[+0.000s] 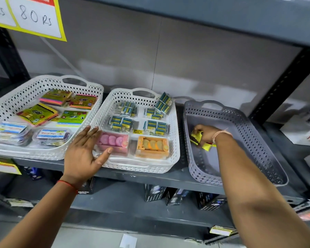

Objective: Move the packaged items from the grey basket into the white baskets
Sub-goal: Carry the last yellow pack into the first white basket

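The grey basket (254, 140) stands at the right of the shelf. Inside it my right hand (205, 134) is closed on yellow and black packets (195, 138) near the left wall. The middle white basket (174, 140) holds several blue-green eraser packs, a pink box (113, 143) and an orange box (152, 146). My left hand (84, 151) is spread open over that basket's front left rim, thumb touching the pink box. The left white basket (25, 90) holds colourful note pads and clear cases.
All three baskets sit on a dark grey metal shelf (150, 178) with another shelf above and a black upright post (283, 83) at the right. A yellow price sign (34, 17) hangs top left. Black boxes (154, 193) stand on the lower shelf.
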